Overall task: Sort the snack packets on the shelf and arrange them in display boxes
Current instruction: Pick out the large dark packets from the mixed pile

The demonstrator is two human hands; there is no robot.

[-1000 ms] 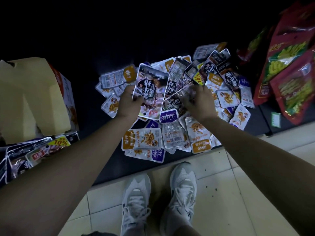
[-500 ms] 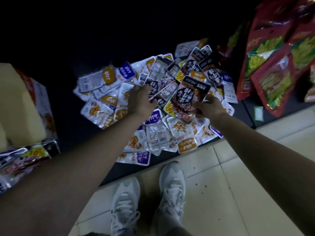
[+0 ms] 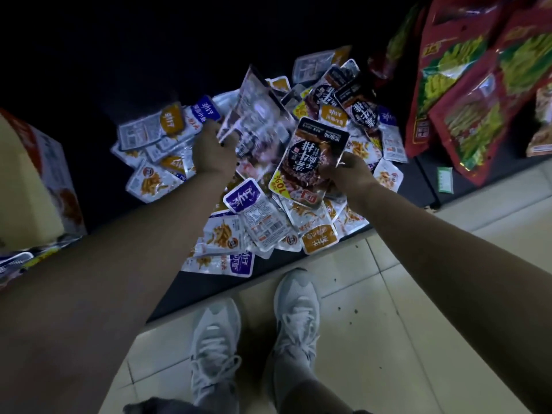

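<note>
1. Packets (image 3: pixel 263 222) lie in a loose, overlapping heap on the dark shelf (image 3: pixel 191 291). Purple, orange and brown kinds are mixed together, so I judge the sorting to be at an early stage.
2. Right hand (image 3: pixel 348 174) pinches a brown packet (image 3: pixel 313 156) by its lower corner. Its grip is closed on that packet and tilts it up off the heap, probably to separate one kind from the rest.
3. Left hand (image 3: pixel 215 153) has its grip closed on a blurred packet (image 3: pixel 257 115) raised above the heap. I cannot tell whether it holds one packet or several stacked.
4. Cardboard box (image 3: pixel 30 180) stands at the left end of the shelf, well apart from the heap. It is likely where a sorted kind will go.
5. Red bags (image 3: pixel 478 109) stand at the right, beside the heap but not mixed into it.
</note>
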